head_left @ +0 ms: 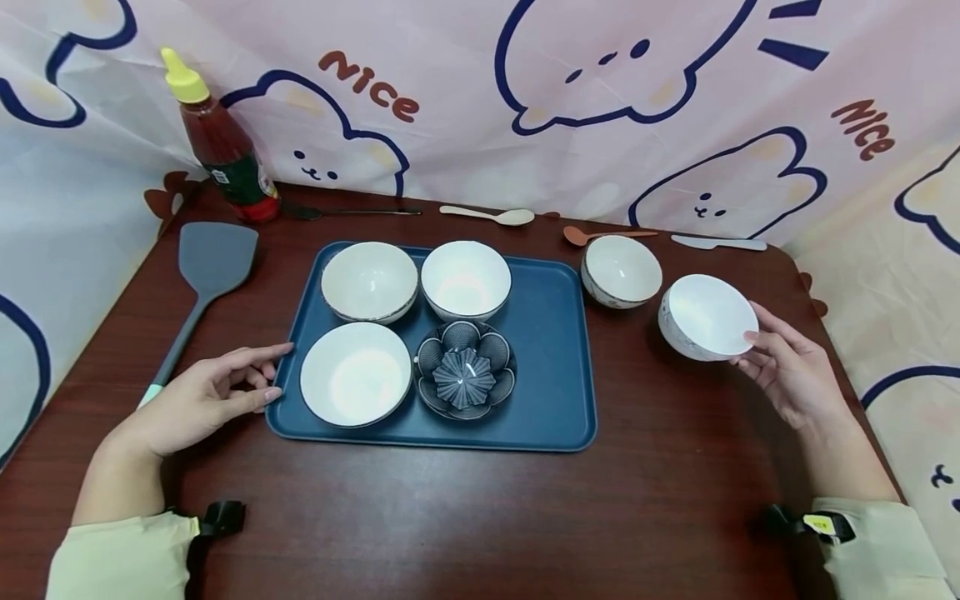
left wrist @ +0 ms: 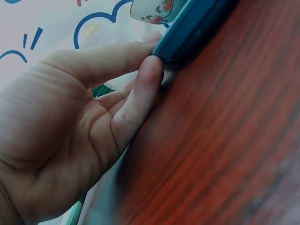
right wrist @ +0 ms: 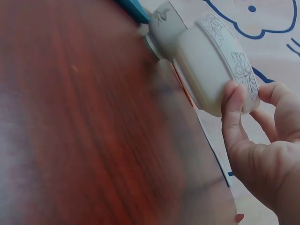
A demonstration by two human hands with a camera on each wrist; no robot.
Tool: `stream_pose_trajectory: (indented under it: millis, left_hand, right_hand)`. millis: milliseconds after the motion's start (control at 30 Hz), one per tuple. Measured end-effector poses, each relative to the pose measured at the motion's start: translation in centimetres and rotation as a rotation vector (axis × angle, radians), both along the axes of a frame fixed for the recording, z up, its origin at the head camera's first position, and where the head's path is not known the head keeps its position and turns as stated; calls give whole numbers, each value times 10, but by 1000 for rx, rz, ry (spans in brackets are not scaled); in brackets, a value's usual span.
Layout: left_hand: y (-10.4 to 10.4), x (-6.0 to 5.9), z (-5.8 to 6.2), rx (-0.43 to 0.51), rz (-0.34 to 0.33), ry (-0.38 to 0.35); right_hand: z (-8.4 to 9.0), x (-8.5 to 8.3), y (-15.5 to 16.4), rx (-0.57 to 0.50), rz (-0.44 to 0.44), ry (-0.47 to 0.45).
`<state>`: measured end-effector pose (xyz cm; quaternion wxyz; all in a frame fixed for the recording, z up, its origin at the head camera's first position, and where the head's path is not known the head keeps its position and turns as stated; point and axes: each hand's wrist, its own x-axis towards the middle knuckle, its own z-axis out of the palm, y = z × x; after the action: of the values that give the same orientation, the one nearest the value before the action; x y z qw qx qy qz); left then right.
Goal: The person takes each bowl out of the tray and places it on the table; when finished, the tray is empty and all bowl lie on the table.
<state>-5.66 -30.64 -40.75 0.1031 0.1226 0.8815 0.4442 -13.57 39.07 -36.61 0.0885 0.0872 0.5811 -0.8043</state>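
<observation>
My right hand (head_left: 798, 367) grips a white bowl (head_left: 708, 318) at its right side, thumb near the rim. In the right wrist view, grey leaf lines decorate the outer wall of this held bowl (right wrist: 206, 70), which tilts slightly. At the left edge of the blue tray (head_left: 551, 358), my left hand (head_left: 198, 396) holds the rim between thumb and fingers. Three white bowls stand on the tray: back left (head_left: 369, 282), back middle (head_left: 466, 279) and front left (head_left: 356, 375). Beside them sits a dark flower-shaped dish (head_left: 465, 371). Another white bowl (head_left: 622, 271) stands right of the tray.
A grey spatula (head_left: 217, 254) lies left of the tray, partly behind my left hand. Behind it stands a red sauce bottle (head_left: 228, 154). Along the back lie a dark utensil (head_left: 352, 212), a white spoon (head_left: 491, 216), a brown spoon (head_left: 577, 236) and a white knife (head_left: 717, 243).
</observation>
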Motion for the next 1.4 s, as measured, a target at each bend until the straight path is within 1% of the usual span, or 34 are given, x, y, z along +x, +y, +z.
stream_pose_trajectory:
  millis: [133, 300, 433, 667, 833, 967, 1233, 1400]
  left_hand:
    - [0, 0, -2, -7, 9, -1]
    - [-2, 0, -3, -12, 20, -3]
    - [-2, 1, -2, -14, 13, -7]
    - [-4, 4, 1, -21, 14, -6]
    - [-2, 2, -1, -12, 4, 9]
    - [-1, 0, -2, -12, 3, 17]
    - [-2, 2, 0, -26, 19, -20]
    - [0, 1, 0, -28, 25, -27]
  right_hand:
    - [0, -8, 4, -38, -80, -14]
    - [-1, -18, 0, -55, -198, -60]
    - [-5, -25, -4, -53, -245, -79]
    - [-10, -36, -14, -45, -274, -114]
    - [-10, -40, -15, -49, -302, -120]
    - [-13, -41, -14, -51, -303, -120]
    - [-22, -41, -18, -56, -301, -91]
    - [-22, -37, -21, -20, -290, -64]
